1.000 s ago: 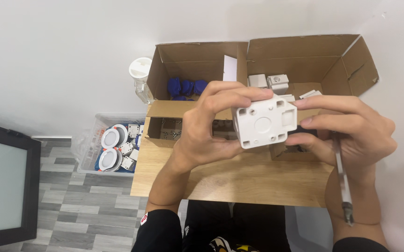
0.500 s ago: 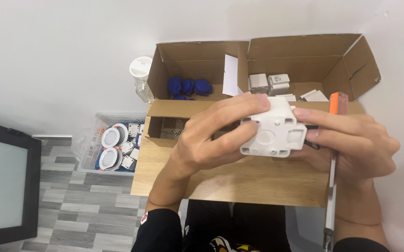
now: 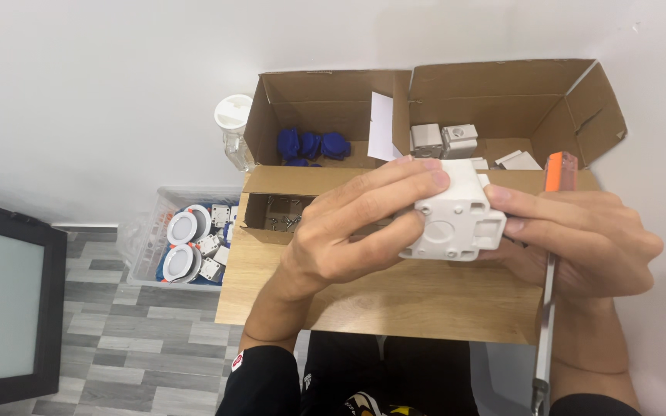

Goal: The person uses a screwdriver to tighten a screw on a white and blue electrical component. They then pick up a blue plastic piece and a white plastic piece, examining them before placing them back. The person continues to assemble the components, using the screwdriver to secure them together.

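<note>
Both hands pinch a white plastic box (image 3: 456, 216) between them, held in the air above the middle of the wooden table (image 3: 394, 296). The left hand (image 3: 348, 231) wraps it from the left, fingers (image 3: 383, 185) pressed across its top and front edge. The right hand (image 3: 579, 235) closes on its right side, fingertips flat against the face, and the same hand also traps a screwdriver (image 3: 547, 308) under the palm, orange handle up, shaft pointing down toward the near edge.

The box looks like moulded hard plastic: light, stiff and smooth, with a round knockout and square recesses on the face turned up. It seems likely to slip if held by the flat faces alone; the corners and the recessed edges look the surest places to grip. It probably would not crush, though thin tabs might snap.

Along the far edge of the table stand two open cardboard boxes. The left carton (image 3: 325, 100) holds blue parts (image 3: 310, 144) and, in a nearer section, small screws (image 3: 283, 219). The right carton (image 3: 518, 100) holds more white parts (image 3: 441, 139). A clear jar (image 3: 234, 131) stands just beyond the far left corner. On the floor to the left sits a clear bin (image 3: 144, 231) with round white fittings (image 3: 183, 245).
</note>
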